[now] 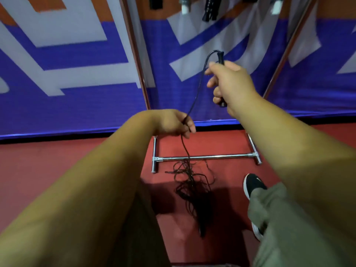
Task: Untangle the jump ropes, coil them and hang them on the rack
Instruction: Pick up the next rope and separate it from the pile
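My right hand (229,81) is raised and closed around a black jump rope handle (221,57), held upright. A thin black cord (198,89) runs from the handle's top down to my left hand (175,123), which pinches it. Below my left hand the cord drops to a tangled pile of black jump ropes (192,187) on the red floor. The chrome rack base (206,157) lies on the floor just behind the pile, and its uprights (137,60) rise against the wall.
A blue, white and orange banner (77,74) covers the wall behind the rack. Dark items hang at the top edge (211,8). My black shoe (253,185) and grey trouser leg stand to the right of the pile.
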`<state>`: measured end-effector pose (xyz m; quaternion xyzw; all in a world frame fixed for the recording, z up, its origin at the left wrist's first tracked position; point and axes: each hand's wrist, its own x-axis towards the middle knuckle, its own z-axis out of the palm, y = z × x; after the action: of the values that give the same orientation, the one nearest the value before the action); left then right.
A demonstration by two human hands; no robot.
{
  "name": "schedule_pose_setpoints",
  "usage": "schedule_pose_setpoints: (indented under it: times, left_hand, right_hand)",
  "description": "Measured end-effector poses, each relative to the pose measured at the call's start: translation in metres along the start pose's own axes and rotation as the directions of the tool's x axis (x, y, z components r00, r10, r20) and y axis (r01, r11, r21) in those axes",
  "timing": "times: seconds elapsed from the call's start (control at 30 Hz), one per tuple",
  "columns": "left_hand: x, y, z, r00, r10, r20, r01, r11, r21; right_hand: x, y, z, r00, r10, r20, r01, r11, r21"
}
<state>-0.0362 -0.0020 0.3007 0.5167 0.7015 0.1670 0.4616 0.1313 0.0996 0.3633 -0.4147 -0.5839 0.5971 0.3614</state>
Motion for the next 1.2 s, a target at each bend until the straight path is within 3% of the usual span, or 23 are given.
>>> schedule_pose_setpoints:
  times: [0.07,0.17,0.27,0.33,0.43,0.53,0.57,0.63,0.77,0.83,0.87,0.9,0.97,1.03,1.13,1.2]
  left_hand:
    - [-0.004,0.016,0.004,0.999,0.005,-0.044,-0.012,0.989,-0.149]
    - [-0.009,0.038,0.002,0.962,0.029,-0.272,-0.154,0.880,-0.449]
    - [-0.002,0.048,-0.004,0.895,-0.082,-0.438,-0.305,0.604,-0.736]
    - [0.007,0.045,-0.006,0.892,-0.164,-0.422,-0.343,0.364,-0.866]
    - [0.020,0.037,-0.009,0.903,-0.224,-0.366,-0.369,0.030,-0.929]
    - [0.034,0.027,-0.018,0.907,-0.229,-0.355,-0.382,-0.091,-0.919]
    - [0.039,0.024,-0.020,0.906,-0.225,-0.359,-0.384,-0.079,-0.920]
    - [0.046,0.020,-0.023,0.905,-0.234,-0.354,-0.353,0.049,-0.934]
    - [0.054,0.014,-0.019,0.950,-0.227,-0.214,-0.074,0.503,-0.861]
    - [0.055,0.013,-0.011,0.972,-0.196,-0.128,0.093,0.824,-0.559]
    - [0.054,0.013,-0.006,0.980,-0.186,-0.064,0.153,0.926,-0.346]
    - [0.053,0.013,-0.002,0.981,-0.192,0.014,0.191,0.966,-0.173]
    - [0.051,0.013,0.004,0.968,-0.202,0.152,0.217,0.972,-0.086]
    - [0.050,0.013,0.004,0.973,-0.179,0.146,0.204,0.962,-0.183]
    - [0.050,0.018,-0.001,0.993,-0.119,-0.021,0.095,0.879,-0.467]
    - [0.051,0.024,-0.007,0.978,-0.118,-0.172,-0.039,0.704,-0.709]
  right_hand:
    - [-0.004,0.005,-0.002,0.998,0.020,-0.060,-0.021,1.000,-0.020]
    - [-0.005,0.041,-0.007,0.968,0.228,-0.100,-0.239,0.964,-0.119]
    - [-0.012,0.072,-0.004,0.889,0.457,0.040,-0.431,0.862,-0.269]
    - [-0.014,0.077,0.002,0.832,0.536,0.146,-0.476,0.823,-0.309]
    - [-0.007,0.077,0.010,0.831,0.506,0.233,-0.433,0.850,-0.300]
    - [0.005,0.080,0.016,0.898,0.377,0.228,-0.300,0.902,-0.310]
    - [0.010,0.081,0.019,0.912,0.340,0.230,-0.279,0.924,-0.260]
    - [0.016,0.078,0.024,0.935,0.283,0.213,-0.261,0.957,-0.125]
    - [0.026,0.065,0.030,0.964,0.229,0.138,-0.256,0.938,0.233]
    - [0.032,0.058,0.027,0.975,0.202,0.090,-0.221,0.908,0.356]
    - [0.034,0.055,0.024,0.982,0.178,0.065,-0.189,0.904,0.383]
    - [0.036,0.054,0.020,0.988,0.153,0.039,-0.156,0.908,0.390]
    - [0.039,0.052,0.011,0.993,0.120,-0.011,-0.108,0.925,0.364]
    - [0.044,0.053,0.004,0.988,0.148,-0.035,-0.131,0.943,0.305]
    - [0.048,0.058,-0.004,0.943,0.334,0.007,-0.333,0.940,0.077]
    - [0.044,0.064,-0.008,0.870,0.485,0.085,-0.448,0.851,-0.273]
